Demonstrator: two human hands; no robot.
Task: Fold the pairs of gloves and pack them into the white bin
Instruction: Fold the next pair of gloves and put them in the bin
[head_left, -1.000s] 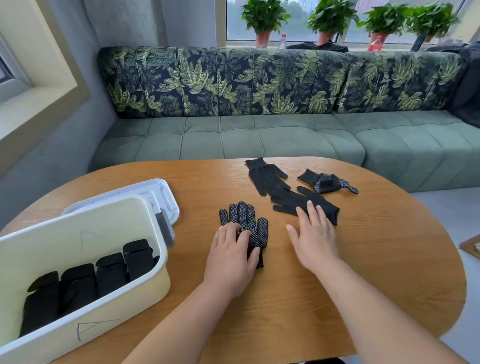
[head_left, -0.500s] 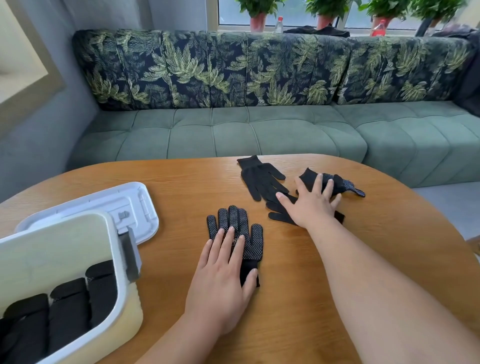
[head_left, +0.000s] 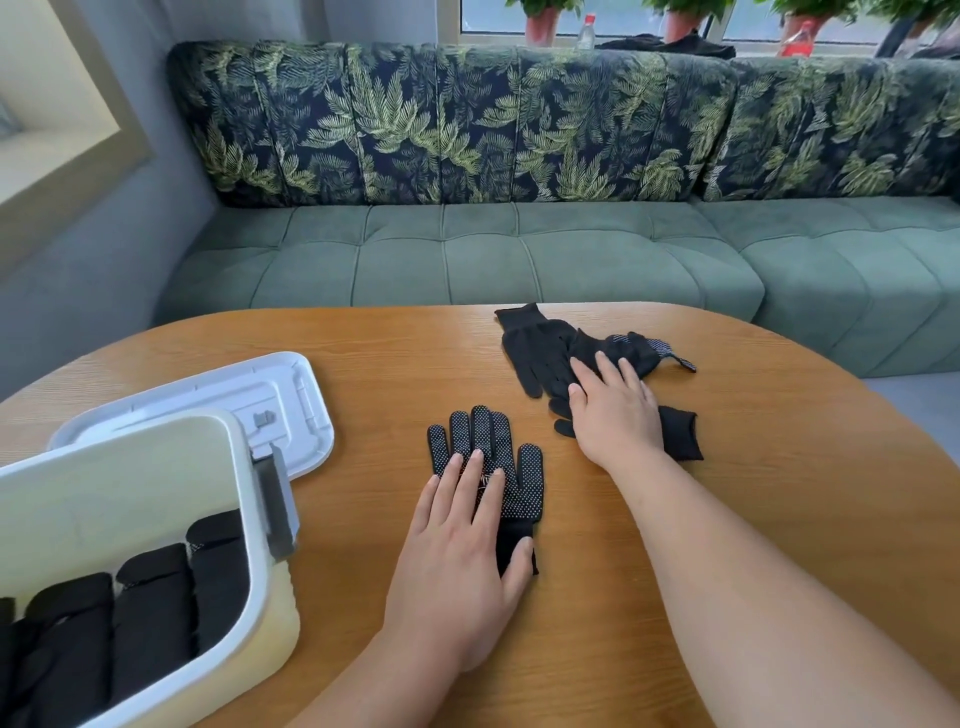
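We lose the near left part of the white bin (head_left: 248, 499) past the frame edge, so we cannot count all the folded gloves (head_left: 150, 613) standing in a row inside it. The left hand (head_left: 457, 561) covers most of the palm of the dotted glove (head_left: 491, 434). The right hand (head_left: 615, 415) hides the middle of a plain black glove (head_left: 678, 434), so we see only its cuff and some fingertips. How the gloves in that far heap overlap is hard to make out.

The dotted glove lies flat near the table's middle, fingers pointing away, black with white grip dots. The left hand rests on it with fingers straight and released, thumb on the cuff. The right hand lies flat and relaxed on the heap, far right of it, grasping nothing. Another plain glove (head_left: 530, 343) and a crumpled dotted one (head_left: 631, 351) lie there too, touching.

The table (head_left: 779, 519) is rounded, warm wood. The bin's lid (head_left: 291, 395) lies flat just behind the bin. Beyond we see a green sofa (head_left: 519, 260) with leaf-print cushions (head_left: 415, 124) under a window sill.
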